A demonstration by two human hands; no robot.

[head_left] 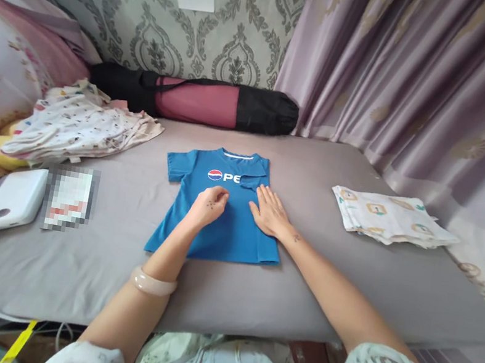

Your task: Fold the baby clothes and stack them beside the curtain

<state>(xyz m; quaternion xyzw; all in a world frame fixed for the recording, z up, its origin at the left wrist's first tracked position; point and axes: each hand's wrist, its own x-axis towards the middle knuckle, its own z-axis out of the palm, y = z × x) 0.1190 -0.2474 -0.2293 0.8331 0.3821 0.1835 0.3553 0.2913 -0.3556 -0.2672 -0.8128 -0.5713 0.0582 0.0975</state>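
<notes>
A blue T-shirt (196,233) with a white "PE" print and a round logo lies flat on the grey sheet. Its right side and sleeve are folded inward over the chest, covering part of the lettering; the other sleeve sticks out to the left. My right hand (271,211) rests flat on the folded right edge, fingers stretched out. Over the middle of the shirt is my left hand (211,204), its fingers curled together. Whether anything is inside that closed hand is hidden.
On the right lies a folded white patterned cloth (386,216). At the left are a crumpled printed cloth (78,124), a white power bank (14,199) with cables, and a blurred packet (69,199). A black and pink long bag (200,102) lies along the wall.
</notes>
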